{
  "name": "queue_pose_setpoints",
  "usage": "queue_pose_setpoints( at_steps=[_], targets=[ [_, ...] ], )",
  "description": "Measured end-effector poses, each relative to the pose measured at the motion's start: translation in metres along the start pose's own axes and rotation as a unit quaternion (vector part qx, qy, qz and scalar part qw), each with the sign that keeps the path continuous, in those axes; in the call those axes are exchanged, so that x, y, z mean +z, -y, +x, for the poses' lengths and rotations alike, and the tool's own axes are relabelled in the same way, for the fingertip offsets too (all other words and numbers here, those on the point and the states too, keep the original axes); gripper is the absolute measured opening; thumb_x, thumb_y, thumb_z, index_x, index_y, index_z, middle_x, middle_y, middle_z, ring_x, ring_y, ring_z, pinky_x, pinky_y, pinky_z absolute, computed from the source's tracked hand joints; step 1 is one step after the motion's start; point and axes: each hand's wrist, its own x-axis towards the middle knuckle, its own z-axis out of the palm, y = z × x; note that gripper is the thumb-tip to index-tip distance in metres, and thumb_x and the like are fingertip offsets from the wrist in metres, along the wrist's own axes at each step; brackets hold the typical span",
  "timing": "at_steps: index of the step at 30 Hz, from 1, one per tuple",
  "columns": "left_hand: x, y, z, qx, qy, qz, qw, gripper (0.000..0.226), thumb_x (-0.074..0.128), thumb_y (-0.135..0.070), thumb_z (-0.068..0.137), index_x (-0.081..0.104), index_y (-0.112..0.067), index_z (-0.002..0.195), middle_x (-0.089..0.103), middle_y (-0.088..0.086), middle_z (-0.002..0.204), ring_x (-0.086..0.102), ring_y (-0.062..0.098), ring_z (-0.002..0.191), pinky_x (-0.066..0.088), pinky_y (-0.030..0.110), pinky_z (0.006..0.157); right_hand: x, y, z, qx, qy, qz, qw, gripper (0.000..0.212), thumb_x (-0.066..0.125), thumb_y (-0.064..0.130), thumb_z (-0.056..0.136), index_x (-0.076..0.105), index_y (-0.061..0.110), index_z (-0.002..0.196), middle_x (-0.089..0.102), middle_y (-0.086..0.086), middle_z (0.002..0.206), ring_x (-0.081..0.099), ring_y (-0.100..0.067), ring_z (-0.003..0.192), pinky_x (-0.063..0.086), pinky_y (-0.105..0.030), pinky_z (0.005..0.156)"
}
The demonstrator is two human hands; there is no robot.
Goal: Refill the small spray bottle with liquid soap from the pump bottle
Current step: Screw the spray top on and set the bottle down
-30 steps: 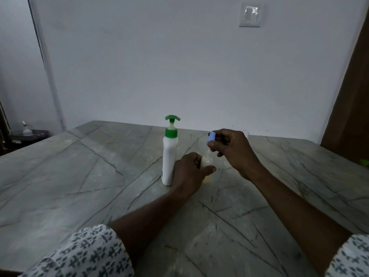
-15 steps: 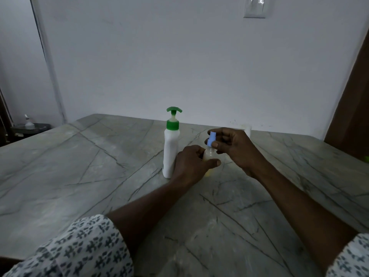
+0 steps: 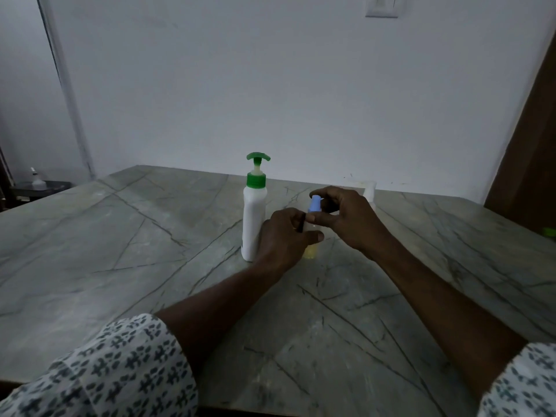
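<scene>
A white pump bottle with a green pump head stands upright near the middle of the grey stone table. Just to its right stands the small spray bottle, clear with yellowish liquid at the bottom. My left hand grips its body, hiding most of it. My right hand pinches the blue spray cap, which sits on top of the small bottle's neck.
A small pale cap or cup stands behind my right hand near the table's far edge. A brown door or panel is at the right. A low dark shelf with a small white bottle sits at far left.
My right hand has brought the blue spray cap down from above the small bottle onto its neck. My left hand has kept holding the bottle in place.
</scene>
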Motion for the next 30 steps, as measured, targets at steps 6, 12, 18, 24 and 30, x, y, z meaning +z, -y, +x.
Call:
queue_pose_setpoints(
  at_steps=[6,12,18,24,30],
  targets=[
    [0.001,0.0,0.0,-0.009,0.001,0.001,1.0,0.032,0.084,-0.031,0.076,0.065,-0.022,0.1,0.066,-0.009,0.092,0.06,0.003,0.078,0.044,0.017,0.064,-0.013,-0.005,0.0,0.053,0.063,0.092,0.992,0.028,0.065,0.027,0.088,0.065,0.022,0.116,0.068,0.001,0.113,0.066,-0.012,0.095,0.059,-0.038,0.081],
    [0.001,0.0,0.001,-0.01,0.002,-0.005,1.0,0.032,0.085,-0.031,0.075,0.064,-0.022,0.097,0.065,-0.011,0.089,0.058,0.001,0.075,0.041,0.014,0.062,-0.01,-0.007,-0.002,0.037,0.061,0.063,0.995,0.016,0.067,0.023,0.087,0.069,0.009,0.093,0.069,-0.012,0.086,0.061,-0.017,0.072,0.054,-0.04,0.071],
    [0.001,0.0,0.0,-0.003,-0.001,-0.009,1.0,0.029,0.086,-0.029,0.074,0.064,-0.024,0.093,0.065,-0.011,0.085,0.06,0.003,0.076,0.043,0.018,0.063,-0.007,-0.007,-0.003,0.048,0.053,0.066,0.995,0.024,0.071,0.031,0.083,0.066,0.013,0.098,0.067,-0.008,0.088,0.06,-0.014,0.075,0.051,-0.031,0.066],
    [0.002,-0.001,0.001,-0.01,-0.006,-0.001,1.0,0.031,0.086,-0.031,0.074,0.064,-0.024,0.093,0.064,-0.012,0.085,0.058,0.001,0.074,0.041,0.017,0.061,-0.007,-0.005,-0.002,0.014,0.032,0.062,0.997,0.012,0.068,0.021,0.086,0.071,0.017,0.096,0.068,-0.003,0.084,0.06,-0.014,0.076,0.053,-0.035,0.071],
    [0.002,0.0,0.001,-0.002,-0.009,0.011,1.0,0.033,0.086,-0.033,0.073,0.064,-0.023,0.097,0.065,-0.01,0.089,0.063,0.007,0.081,0.046,0.021,0.065,-0.001,-0.006,-0.002,0.036,-0.009,0.002,0.999,0.038,0.074,0.043,0.076,0.066,0.007,0.086,0.063,-0.002,0.073,0.055,-0.012,0.063,0.045,-0.027,0.061]
  ],
)
